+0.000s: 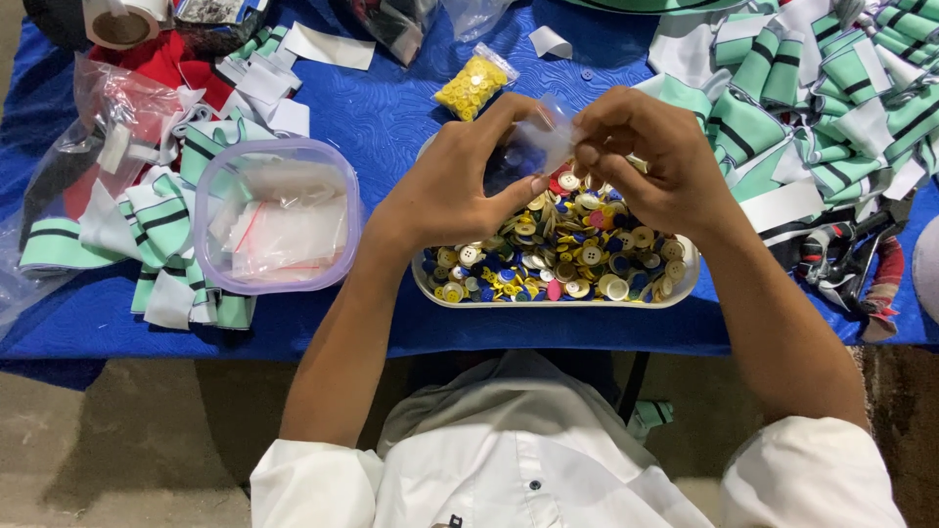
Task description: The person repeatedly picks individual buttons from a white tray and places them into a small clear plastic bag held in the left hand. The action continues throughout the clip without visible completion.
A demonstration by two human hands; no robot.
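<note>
Both hands are raised over the middle of the table: the left hand [445, 191] is curled with thumb and fingers pinched on one side of a small clear plastic bag [536, 145], and the right hand [641, 161] is closed on the bag's other side, fingertips bunched at its top edge. So the bag is held between the two hands, just above a white oval tray [558, 296] that's heaped with loose buttons [572, 249] in cream, yellow, blue and a few pink ones. Something dark blue can be made out inside the bag, but what exactly can't be told. Just beyond the hands, a little sealed bag of yellow buttons [473, 86] is lying on the blue tablecloth [391, 108]. To the left of the tray, a see-through tub with a lilac rim [277, 215] is set down, with empty small clear bags piled in it. Green, white and black striped fabric pieces [161, 230] are tucked around and under that tub, and a much bigger heap of the same striped fabric [822, 88] is piled at the far right. A roll of tape [122, 20] can be seen at the top left corner.
</note>
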